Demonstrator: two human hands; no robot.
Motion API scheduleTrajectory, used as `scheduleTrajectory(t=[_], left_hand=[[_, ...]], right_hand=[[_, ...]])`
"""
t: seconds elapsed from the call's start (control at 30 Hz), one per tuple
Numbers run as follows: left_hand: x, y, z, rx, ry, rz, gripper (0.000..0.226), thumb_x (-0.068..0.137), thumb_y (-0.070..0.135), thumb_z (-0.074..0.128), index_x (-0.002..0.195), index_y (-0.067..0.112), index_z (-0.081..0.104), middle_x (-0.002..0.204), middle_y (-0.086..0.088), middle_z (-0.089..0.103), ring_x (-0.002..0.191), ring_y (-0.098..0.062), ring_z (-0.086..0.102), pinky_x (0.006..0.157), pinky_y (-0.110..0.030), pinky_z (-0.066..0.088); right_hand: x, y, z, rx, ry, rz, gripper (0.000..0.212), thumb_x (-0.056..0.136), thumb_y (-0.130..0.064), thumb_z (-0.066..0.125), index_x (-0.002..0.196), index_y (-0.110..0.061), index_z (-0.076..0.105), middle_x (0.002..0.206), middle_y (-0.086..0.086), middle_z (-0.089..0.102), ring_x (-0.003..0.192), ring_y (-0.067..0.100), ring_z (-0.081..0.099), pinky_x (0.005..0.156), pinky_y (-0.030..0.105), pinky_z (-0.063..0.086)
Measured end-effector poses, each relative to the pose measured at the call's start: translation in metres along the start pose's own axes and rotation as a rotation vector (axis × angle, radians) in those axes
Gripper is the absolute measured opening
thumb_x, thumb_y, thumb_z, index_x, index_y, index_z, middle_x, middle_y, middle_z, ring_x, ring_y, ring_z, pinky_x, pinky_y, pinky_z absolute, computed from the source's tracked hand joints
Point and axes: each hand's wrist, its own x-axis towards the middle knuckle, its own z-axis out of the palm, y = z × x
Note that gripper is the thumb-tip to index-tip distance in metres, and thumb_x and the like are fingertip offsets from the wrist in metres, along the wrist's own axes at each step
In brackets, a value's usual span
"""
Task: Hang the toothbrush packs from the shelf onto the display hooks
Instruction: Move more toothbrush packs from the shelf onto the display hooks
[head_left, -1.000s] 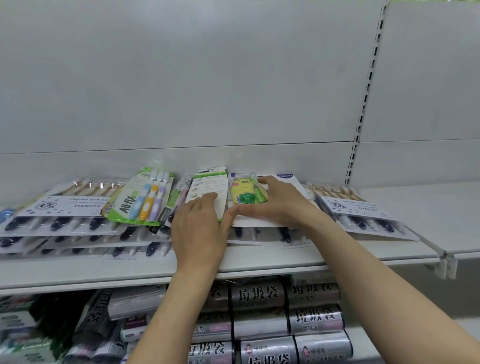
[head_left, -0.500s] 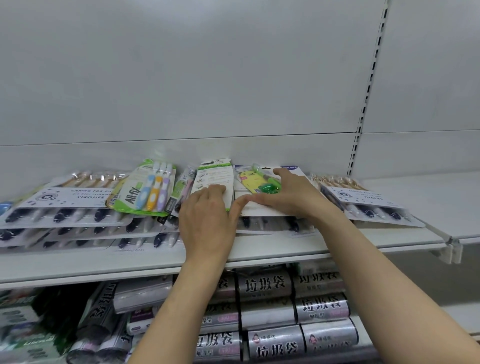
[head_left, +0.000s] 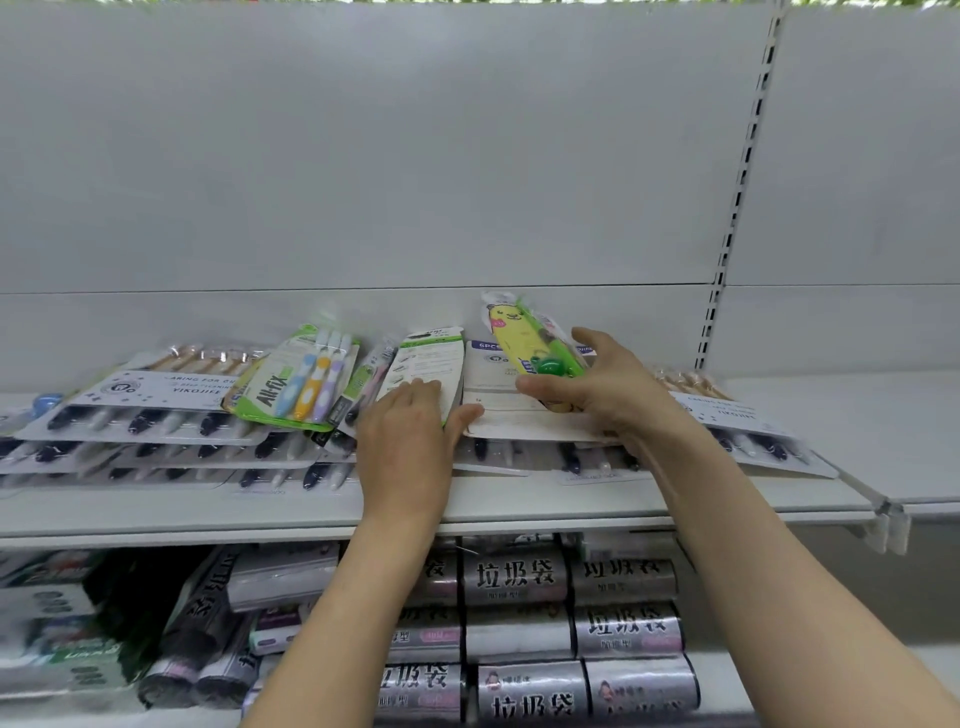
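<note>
Toothbrush packs lie in overlapping piles on the white shelf (head_left: 519, 506). My right hand (head_left: 597, 389) grips a yellow cartoon kids' toothbrush pack (head_left: 519, 338) with a green part, its top end tilted up off the pile. My left hand (head_left: 405, 447) rests with fingers on a white pack with a green top edge (head_left: 431, 358), thumb spread toward a white 6-piece pack (head_left: 498, 410) beneath the yellow one. A green pack with three coloured brushes (head_left: 296, 384) lies to the left. No display hooks are in view.
Long white packs of dark-handled brushes (head_left: 145, 410) fill the shelf's left; another such pack (head_left: 748, 431) lies right. Behind stands a bare white back panel with a slotted upright (head_left: 737, 197). Rolls of silver bin bags (head_left: 519, 577) fill the lower shelf. A second shelf (head_left: 883, 431) continues right.
My right hand has closed round the yellow pack and tipped its top end up off the pile. My left hand has stayed on the white and green pack.
</note>
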Motion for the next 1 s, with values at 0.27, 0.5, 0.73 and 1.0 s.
scheduleTrajectory(t=[0.27,0.5,0.73,1.0], left_hand=[[0.011,0.007,-0.020,0.086,0.238,-0.015,0.042,0.098,0.038,0.046,0.079,0.015,0.075,0.054,-0.010,0.063,0.045,-0.029,0.057,0.047,-0.025,0.027],[0.012,0.029,-0.038,-0.116,0.482,-0.131,0.054,0.102,0.048,0.035,0.098,0.016,0.078,0.049,-0.006,0.061,0.040,-0.020,0.040,0.048,-0.024,0.027],[-0.007,0.051,-0.043,-0.376,0.516,-0.295,0.029,0.102,0.029,0.053,0.101,0.012,0.077,0.071,0.002,0.065,0.063,-0.013,0.051,0.056,-0.022,0.029],[-0.021,0.064,-0.042,-0.414,0.282,-0.397,0.030,0.089,0.039,0.069,0.110,0.017,0.072,0.100,0.003,0.074,0.098,-0.016,0.064,0.085,-0.032,0.048]], right_hand=[[-0.008,-0.004,-0.021,0.213,-0.073,0.038,0.137,0.033,-0.055,0.095,0.152,-0.019,0.036,0.130,0.004,0.063,0.088,0.014,0.065,0.066,0.026,0.046],[-0.016,-0.002,-0.012,0.372,-0.041,0.036,0.133,0.039,-0.054,0.094,0.153,-0.018,0.036,0.134,0.006,0.061,0.107,0.021,0.068,0.081,0.031,0.052],[-0.025,0.008,-0.004,0.393,-0.115,0.060,0.106,0.069,-0.022,0.091,0.155,-0.011,0.030,0.131,0.008,0.062,0.109,0.020,0.067,0.085,0.028,0.056],[-0.028,0.013,0.006,0.265,-0.079,-0.060,0.126,0.054,-0.038,0.096,0.155,-0.016,0.025,0.140,0.005,0.057,0.121,0.019,0.060,0.103,0.040,0.051]])
